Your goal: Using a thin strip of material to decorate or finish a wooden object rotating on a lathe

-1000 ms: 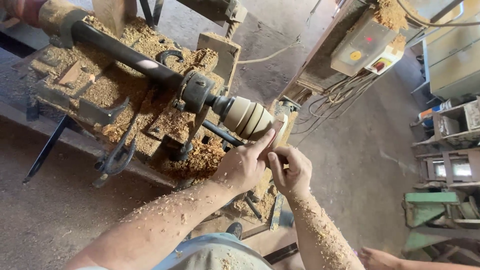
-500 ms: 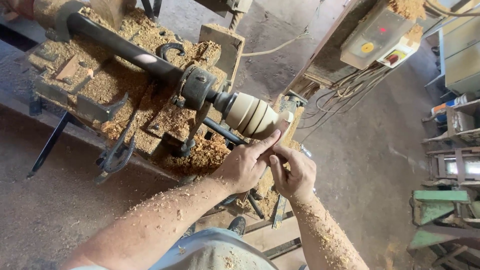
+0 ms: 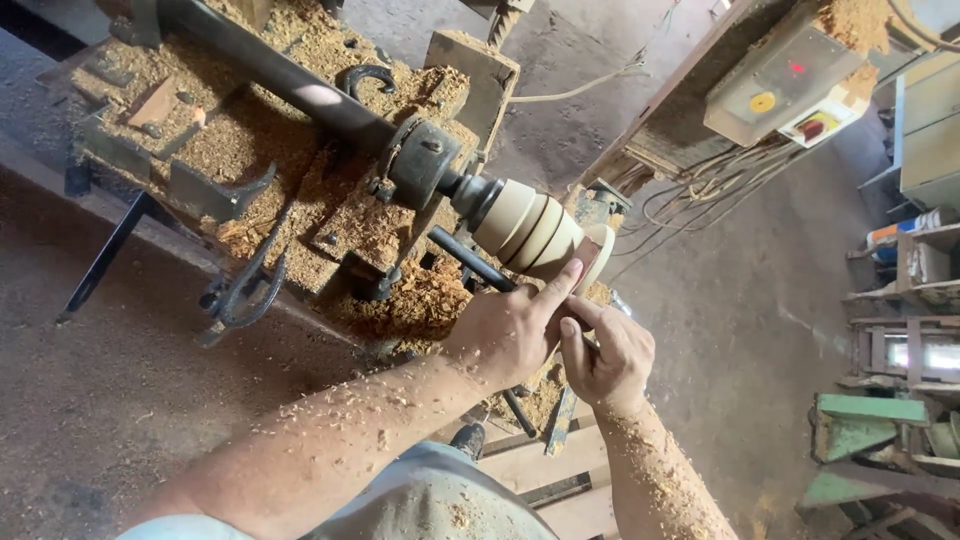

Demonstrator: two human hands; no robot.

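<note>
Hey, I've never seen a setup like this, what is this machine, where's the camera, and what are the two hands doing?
This is one view from a camera worn on the person's head, looking down at their arms. The machine is a wood lathe: a dark metal shaft holds a pale, ringed wooden piece at its end. Sawdust and shavings cover the lathe bed and both forearms. The left hand points its forefinger against the wood's edge. The right hand sits close beside it; the two seem to hold a slim tool between them, mostly hidden. A switch box hangs upper right.
</note>
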